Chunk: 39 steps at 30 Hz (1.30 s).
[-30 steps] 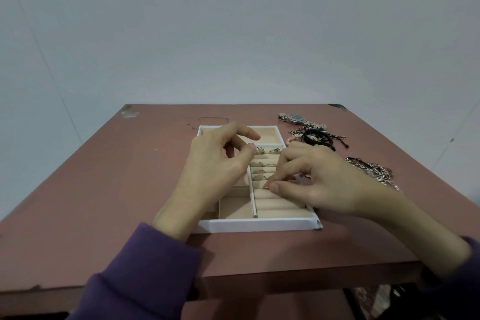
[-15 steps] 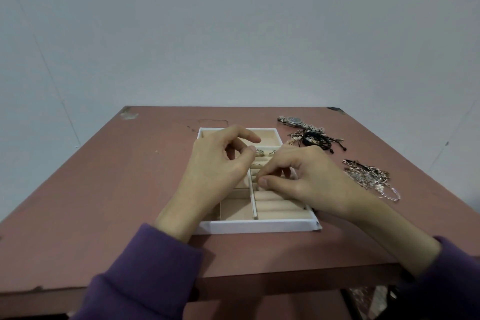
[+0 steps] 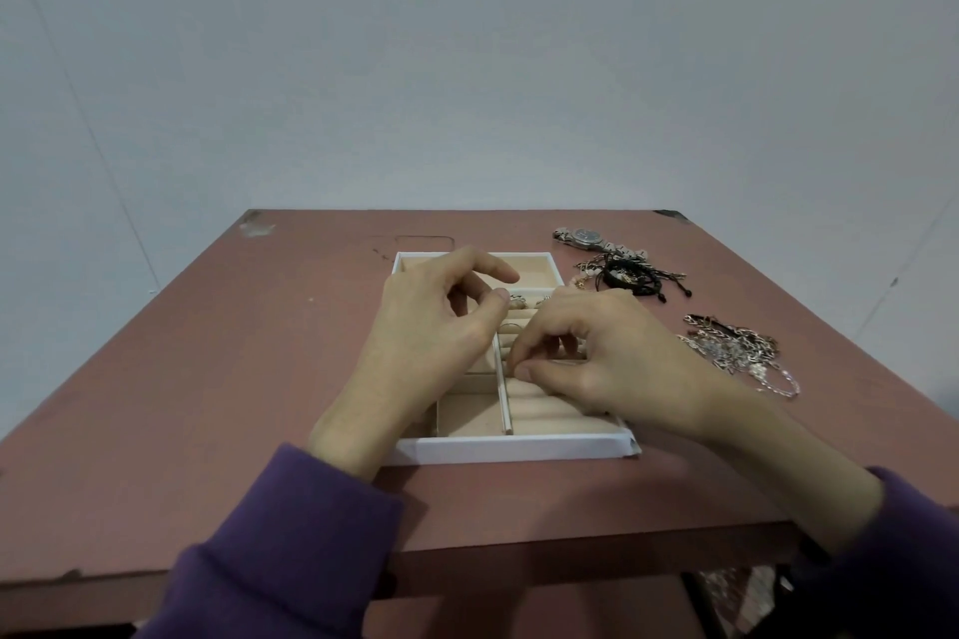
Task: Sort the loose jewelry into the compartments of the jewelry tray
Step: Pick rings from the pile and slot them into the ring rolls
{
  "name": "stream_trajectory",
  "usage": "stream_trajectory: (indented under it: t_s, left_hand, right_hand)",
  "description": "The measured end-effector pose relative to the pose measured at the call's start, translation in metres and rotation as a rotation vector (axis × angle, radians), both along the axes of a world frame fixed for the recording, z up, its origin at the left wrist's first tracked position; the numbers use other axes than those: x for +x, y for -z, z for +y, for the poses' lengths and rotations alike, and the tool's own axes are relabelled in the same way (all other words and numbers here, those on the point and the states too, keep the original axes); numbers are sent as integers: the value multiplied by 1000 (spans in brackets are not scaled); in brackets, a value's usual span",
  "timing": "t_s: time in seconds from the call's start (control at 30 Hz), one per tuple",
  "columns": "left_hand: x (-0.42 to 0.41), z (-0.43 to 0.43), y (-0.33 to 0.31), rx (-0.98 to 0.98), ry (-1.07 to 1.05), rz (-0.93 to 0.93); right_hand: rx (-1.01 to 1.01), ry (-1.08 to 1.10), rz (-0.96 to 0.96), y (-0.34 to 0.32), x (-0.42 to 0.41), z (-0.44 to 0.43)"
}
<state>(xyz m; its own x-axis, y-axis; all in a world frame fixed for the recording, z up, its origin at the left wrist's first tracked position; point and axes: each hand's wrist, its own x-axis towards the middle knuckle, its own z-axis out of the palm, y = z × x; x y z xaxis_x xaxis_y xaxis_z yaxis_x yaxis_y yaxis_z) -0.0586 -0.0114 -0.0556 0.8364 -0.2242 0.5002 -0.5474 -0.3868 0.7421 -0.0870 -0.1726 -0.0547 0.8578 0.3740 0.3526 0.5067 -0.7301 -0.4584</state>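
A white jewelry tray [image 3: 508, 449] with beige lining lies in the middle of the table. Its right side has padded ring rolls, and a few rings [image 3: 511, 326] sit in the far rows. My right hand [image 3: 612, 358] is over those rolls. Its thumb and forefinger pinch a small piece, seemingly a ring, against a middle row, and the fingertips hide most of it. My left hand [image 3: 430, 337] hovers over the tray's left compartments with loosely curled fingers, holding nothing.
Loose jewelry lies on the brown table [image 3: 207, 353] right of the tray: a metal watch [image 3: 586, 236] at the back, black cord bracelets [image 3: 630, 275] beside it, and a heap of silver chains [image 3: 737, 350] nearer.
My right hand has slid a little to the left along the ring rolls, still pinching. My left hand has stayed over the tray's left side.
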Motion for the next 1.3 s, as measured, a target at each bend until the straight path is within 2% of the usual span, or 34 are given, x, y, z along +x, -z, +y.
stream_trajectory:
  t_s: [0.2,0.3,0.5,0.8,1.03,1.17,1.3]
  left_hand:
    - [0,0,0,11,-3,-6]
    - [0,0,1,10,-2,-15]
    - [-2,-5,0,50,18,-1]
    - [-5,-68,-14,269,144,-40]
    - [19,-112,-16,528,172,-61]
    - [24,-121,-10,546,211,-38]
    - [23,-126,-7,577,289,-28]
  right_hand:
    - [5,-16,-6,0,1,0]
    - [108,24,3,-2,-2,-7]
    - [198,209,-44,-11,-7,-53]
    - [301,525,-55,11,6,-134]
    - [167,516,-128,16,11,-140]
    - [232,407,-90,16,4,-138]
    - [177,360,-72,16,2,-133]
